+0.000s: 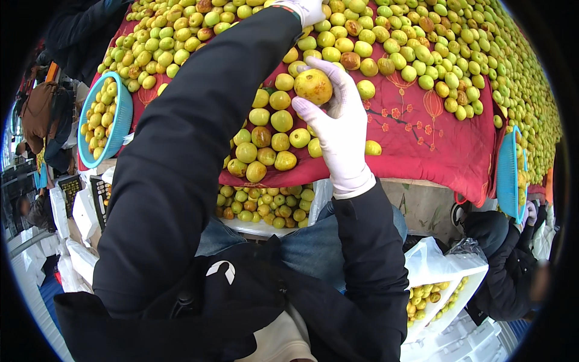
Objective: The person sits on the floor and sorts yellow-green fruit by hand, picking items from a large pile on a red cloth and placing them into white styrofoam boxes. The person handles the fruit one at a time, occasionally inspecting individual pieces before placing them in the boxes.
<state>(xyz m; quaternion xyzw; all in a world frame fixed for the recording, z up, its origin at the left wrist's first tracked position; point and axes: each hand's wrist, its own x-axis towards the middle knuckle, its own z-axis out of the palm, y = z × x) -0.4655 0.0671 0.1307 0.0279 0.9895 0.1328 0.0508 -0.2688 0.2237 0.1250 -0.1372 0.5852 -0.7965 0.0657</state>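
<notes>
Head view: brown-patched fruit up in my right hand

Right hand, white glove: fingers and thumb clamped on the fruit from its right side, its mottled yellow-brown face toward me. It sits raised over the red-clothed desk.

Left hand, also gloved, is at the top edge among fruit; its fingers are cut off by the frame, so I cannot tell whether they are apart or together. The black left sleeve runs long across the desk.

Nearest the right hand: a loose cluster of green-yellow fruit, some browned, between my arms. One lone fruit lies just right of the wrist. A broad heap covers the far side.

Blue basket of fruit at left; second blue basket at right. Fruit-filled box below the desk's near edge, by my knees. White foam box lower right, fruit inside. Beyond it, a person in dark clothing.
</notes>
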